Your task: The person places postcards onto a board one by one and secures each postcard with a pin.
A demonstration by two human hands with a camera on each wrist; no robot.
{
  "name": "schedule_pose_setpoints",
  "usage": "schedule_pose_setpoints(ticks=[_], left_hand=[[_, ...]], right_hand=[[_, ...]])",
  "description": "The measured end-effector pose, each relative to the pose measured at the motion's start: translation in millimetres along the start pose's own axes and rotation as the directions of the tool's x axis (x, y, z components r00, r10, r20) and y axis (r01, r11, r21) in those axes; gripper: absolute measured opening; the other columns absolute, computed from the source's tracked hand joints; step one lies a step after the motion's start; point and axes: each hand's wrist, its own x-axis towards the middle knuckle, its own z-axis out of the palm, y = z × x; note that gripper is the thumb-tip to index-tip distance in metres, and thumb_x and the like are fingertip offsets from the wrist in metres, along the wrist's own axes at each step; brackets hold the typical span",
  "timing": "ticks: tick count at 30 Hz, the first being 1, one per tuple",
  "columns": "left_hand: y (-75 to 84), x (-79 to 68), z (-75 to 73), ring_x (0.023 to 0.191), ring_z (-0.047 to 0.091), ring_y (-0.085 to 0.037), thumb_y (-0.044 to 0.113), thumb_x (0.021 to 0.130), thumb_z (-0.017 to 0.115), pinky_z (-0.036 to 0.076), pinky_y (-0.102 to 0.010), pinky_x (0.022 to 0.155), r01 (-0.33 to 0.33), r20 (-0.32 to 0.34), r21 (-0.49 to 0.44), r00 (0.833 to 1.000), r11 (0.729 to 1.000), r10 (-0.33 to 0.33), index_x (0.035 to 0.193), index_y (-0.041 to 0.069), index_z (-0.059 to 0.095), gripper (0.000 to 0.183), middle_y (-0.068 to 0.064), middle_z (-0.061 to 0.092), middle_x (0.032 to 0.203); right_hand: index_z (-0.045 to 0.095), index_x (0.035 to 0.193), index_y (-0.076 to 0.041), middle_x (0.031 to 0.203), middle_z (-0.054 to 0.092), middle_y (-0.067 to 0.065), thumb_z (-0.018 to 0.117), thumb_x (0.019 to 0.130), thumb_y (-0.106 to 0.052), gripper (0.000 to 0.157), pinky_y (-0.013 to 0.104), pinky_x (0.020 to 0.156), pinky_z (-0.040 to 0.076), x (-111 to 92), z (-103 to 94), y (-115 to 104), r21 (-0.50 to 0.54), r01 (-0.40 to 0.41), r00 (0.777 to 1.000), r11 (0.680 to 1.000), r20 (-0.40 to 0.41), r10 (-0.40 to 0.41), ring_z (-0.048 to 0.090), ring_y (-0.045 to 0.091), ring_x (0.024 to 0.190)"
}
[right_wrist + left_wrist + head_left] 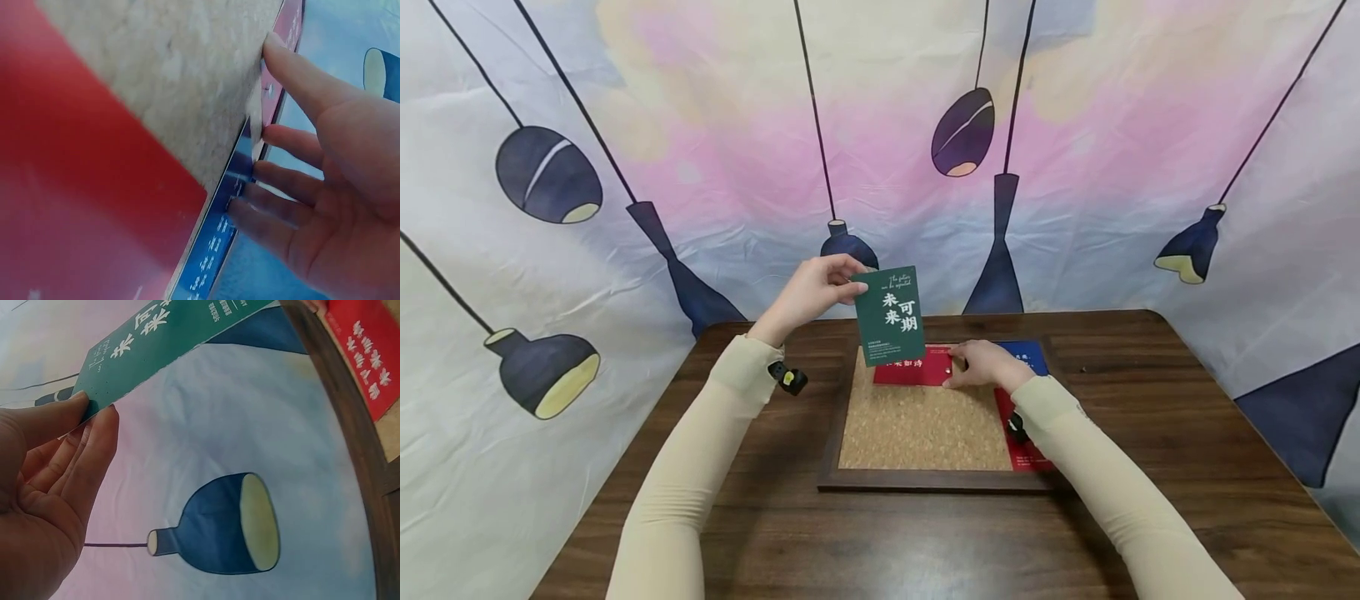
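Note:
Between thumb and fingers, my left hand (822,292) pinches a green card (891,333) with white Chinese lettering by its upper left corner, raised in front of the cork board (925,429). Behind it, a red card (913,375) lies sideways along the board's far edge, partly hidden by the green one. My right hand (988,364) touches the red card's right end, its thumb and fingers spread; a small shiny pin (269,90) shows there in the right wrist view. Under those fingers is a blue card (219,228), in the board's far right corner.
Along the board's right side lies another red card (1026,454), partly covered by my right wrist. A dark wooden frame (925,481) surrounds the cork. The board lies on a brown wooden table (1187,433), with a lamp-patterned cloth (895,125) hanging behind.

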Motion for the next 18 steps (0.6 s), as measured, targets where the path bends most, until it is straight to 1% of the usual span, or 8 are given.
schedule_pose_setpoints(ticks=[2,5,10,15,18], left_hand=[[-2.4,-1.7,4.4,0.085,0.071,-0.025,0.016,0.097,0.07,0.059,-0.035,0.075,0.001,0.026,-0.017,1.0,1.0,-0.001,0.122,0.007,0.067,0.027,-0.011,0.068,0.101],[-4.5,-5.0,12.1,0.087,0.071,-0.027,0.015,0.097,0.07,0.059,-0.034,0.074,0.012,0.067,-0.042,0.998,0.999,-0.009,0.12,0.006,0.067,0.025,-0.012,0.066,0.102],[-8.2,-9.6,25.6,0.088,0.071,-0.031,0.014,0.097,0.07,0.06,-0.034,0.074,0.027,0.11,-0.065,0.994,0.998,-0.02,0.118,0.005,0.067,0.023,-0.014,0.066,0.103],[-14.1,-10.6,37.0,0.086,0.071,-0.026,0.012,0.097,0.069,0.06,-0.033,0.073,0.046,0.148,-0.075,0.988,0.996,-0.035,0.118,0.005,0.067,0.022,-0.013,0.066,0.106],[-18.0,-12.2,43.2,0.087,0.07,-0.022,0.012,0.097,0.069,0.06,-0.032,0.073,0.055,0.166,-0.078,0.985,0.995,-0.041,0.118,0.006,0.067,0.022,-0.012,0.066,0.105]], right_hand=[[0.052,0.145,-0.001,0.145,0.053,0.021,0.074,0.091,-0.043,0.072,0.051,0.109,0.041,1,-0.3,0,-0.032,0.021,1.0,0.999,0.007,-0.021,0.049,0.038,0.134],[0.051,0.146,-0.001,0.146,0.052,0.021,0.071,0.094,-0.044,0.071,0.05,0.11,0.041,2,-1.1,0,-0.088,0.045,0.999,0.995,0.034,-0.042,0.049,0.037,0.134],[0.05,0.146,0.001,0.146,0.051,0.022,0.066,0.097,-0.045,0.07,0.049,0.109,0.041,2,-3.5,0,-0.16,0.073,0.996,0.984,0.059,-0.064,0.049,0.037,0.134],[0.051,0.146,0.0,0.145,0.053,0.021,0.065,0.098,-0.044,0.067,0.048,0.108,0.043,1,-3.1,2,-0.187,0.093,0.995,0.978,0.059,-0.083,0.051,0.036,0.132],[0.053,0.144,-0.001,0.141,0.056,0.02,0.066,0.097,-0.043,0.065,0.047,0.105,0.045,2,-1.9,3,-0.192,0.106,0.994,0.976,0.05,-0.098,0.056,0.034,0.128]])
